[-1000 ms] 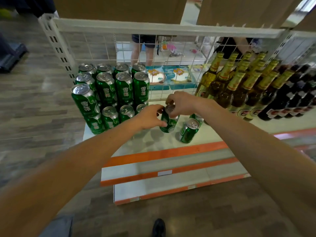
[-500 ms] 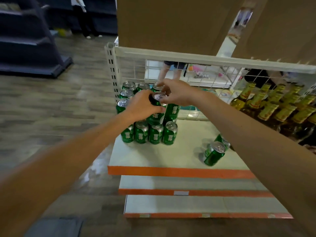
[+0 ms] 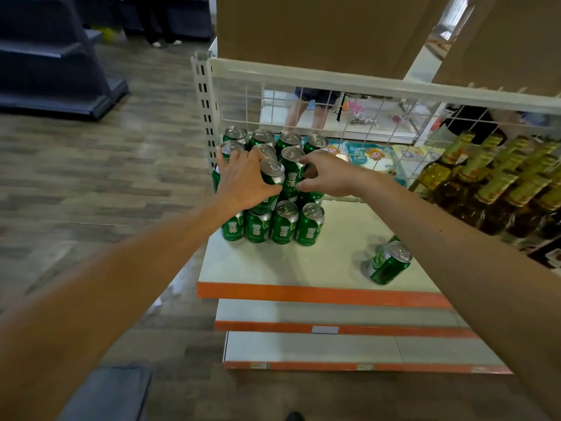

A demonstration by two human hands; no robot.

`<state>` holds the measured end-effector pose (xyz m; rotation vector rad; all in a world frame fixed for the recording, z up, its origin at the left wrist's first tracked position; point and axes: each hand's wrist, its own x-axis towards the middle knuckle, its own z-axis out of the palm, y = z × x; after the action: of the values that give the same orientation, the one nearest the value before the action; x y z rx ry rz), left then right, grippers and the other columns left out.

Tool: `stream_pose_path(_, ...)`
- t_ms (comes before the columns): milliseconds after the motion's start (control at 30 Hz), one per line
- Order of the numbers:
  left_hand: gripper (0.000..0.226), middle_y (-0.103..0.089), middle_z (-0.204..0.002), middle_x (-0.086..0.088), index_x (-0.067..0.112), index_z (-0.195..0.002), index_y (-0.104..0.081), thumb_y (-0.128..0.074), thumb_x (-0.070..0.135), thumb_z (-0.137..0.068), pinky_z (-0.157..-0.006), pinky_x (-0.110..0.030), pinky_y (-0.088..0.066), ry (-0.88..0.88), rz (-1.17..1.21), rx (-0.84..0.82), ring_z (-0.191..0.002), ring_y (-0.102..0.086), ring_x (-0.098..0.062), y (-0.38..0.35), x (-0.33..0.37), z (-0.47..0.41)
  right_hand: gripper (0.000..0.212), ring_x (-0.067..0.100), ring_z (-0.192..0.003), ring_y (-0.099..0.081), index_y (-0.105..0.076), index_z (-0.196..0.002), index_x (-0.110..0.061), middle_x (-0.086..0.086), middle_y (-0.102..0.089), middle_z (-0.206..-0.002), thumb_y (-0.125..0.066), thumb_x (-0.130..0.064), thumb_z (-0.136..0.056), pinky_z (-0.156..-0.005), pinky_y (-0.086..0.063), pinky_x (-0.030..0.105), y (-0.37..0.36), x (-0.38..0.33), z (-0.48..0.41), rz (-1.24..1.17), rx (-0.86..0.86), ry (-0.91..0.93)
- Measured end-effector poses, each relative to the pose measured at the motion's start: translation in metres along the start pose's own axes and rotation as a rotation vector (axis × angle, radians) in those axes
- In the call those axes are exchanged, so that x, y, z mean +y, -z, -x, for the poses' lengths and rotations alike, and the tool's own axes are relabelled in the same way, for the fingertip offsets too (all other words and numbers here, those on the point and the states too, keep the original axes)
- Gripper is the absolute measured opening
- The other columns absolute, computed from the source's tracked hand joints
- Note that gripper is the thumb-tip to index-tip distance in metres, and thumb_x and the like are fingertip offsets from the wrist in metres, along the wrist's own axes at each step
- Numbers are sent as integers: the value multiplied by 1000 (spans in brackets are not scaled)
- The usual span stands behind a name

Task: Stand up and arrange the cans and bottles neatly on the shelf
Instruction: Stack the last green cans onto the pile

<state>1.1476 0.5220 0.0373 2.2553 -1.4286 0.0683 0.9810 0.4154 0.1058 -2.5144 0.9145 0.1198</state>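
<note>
1. Wood-patterned flooring (image 3: 100, 165) surrounds a white shelf (image 3: 303, 262) with an orange front edge, backed by a white wire grid (image 3: 364, 117); two lower shelves step out beneath it.
2. On the shelf's near-left part stands a stack of green cans (image 3: 273, 165), two layers high, with four upright cans across its front bottom row.
3. At the front of the stack's upper layer, the left hand (image 3: 243, 180) wraps its fingers and thumb around one upright green can (image 3: 272, 173), thumb pressed to the can's front side.
4. Just beside that held can, toward the bottles, the right hand (image 3: 326, 174) has its fingers loosely curled and its fingertips (image 3: 299, 186) touching the side of a neighbouring upper can (image 3: 292, 165); whether it actually grips that can cannot be told.
5. Well apart from the stack, toward the shelf's front edge, a fallen can (image 3: 390, 262) lies on its side with its silver top facing the viewer; another green can shows partly behind it, mostly hidden by the right forearm.
6. Farther from the stack, past the right forearm, brown glass bottles (image 3: 485, 183) with gold foil necks stand in rows against the grid.
7. Behind the grid, beyond the stack, bare legs of a person (image 3: 306, 117) are visible.
8. Cardboard boxes (image 3: 318, 28) sit above the shelf frame.
</note>
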Motion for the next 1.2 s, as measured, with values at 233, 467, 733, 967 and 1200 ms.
stream_pose_path(233,77,-65,-105,-3,14,-116,-52,-61,73,-69,-117,-59,5,-70,-157,22,-123,-47,-29,1,-4,0,71,23,-114,-56,-34,-150,-16,5,-57,-132,-67,-38,-91,-95,-49,38,-9,12,1,-27,-31,-35)
stream_pose_path(467,59,-63,-90,4,21,-98,-52,-63,71,-67,-117,-58,-4,-110,-140,3,-115,-50,-27,6,-13,-3,72,23,-120,-54,-32,-151,-18,6,-55,-137,-66,-41,-92,-94,-45,32,-16,16,2,-13,-58,-57)
stream_pose_path(733,63,-63,-103,-3,23,-108,-49,-63,71,-69,-118,-58,-6,-121,-192,-72,-121,-46,-31,11,-14,-4,72,25,-121,-54,-35,-150,-15,8,-55,-138,-64,-46,-92,-100,-46,38,-14,14,-1,-15,-46,-51)
stream_pose_path(967,84,-57,-127,-15,14,-128,-49,-58,77,-73,-118,-60,-12,-101,-348,-99,-129,-42,-36,15,-6,-3,70,26,-125,-52,-35,-151,-14,10,-53,-140,-62,-45,-93,-96,-43,32,-14,27,6,38,-70,-70)
stream_pose_path(1200,40,-55,-119,-8,14,-118,-58,-53,46,-95,-104,-42,-39,-375,-112,71,-114,-49,-27,0,54,11,49,23,-117,-55,-55,-137,-22,4,-59,-133,-65,-40,-92,-95,-44,34,-8,77,31,167,-74,-191)
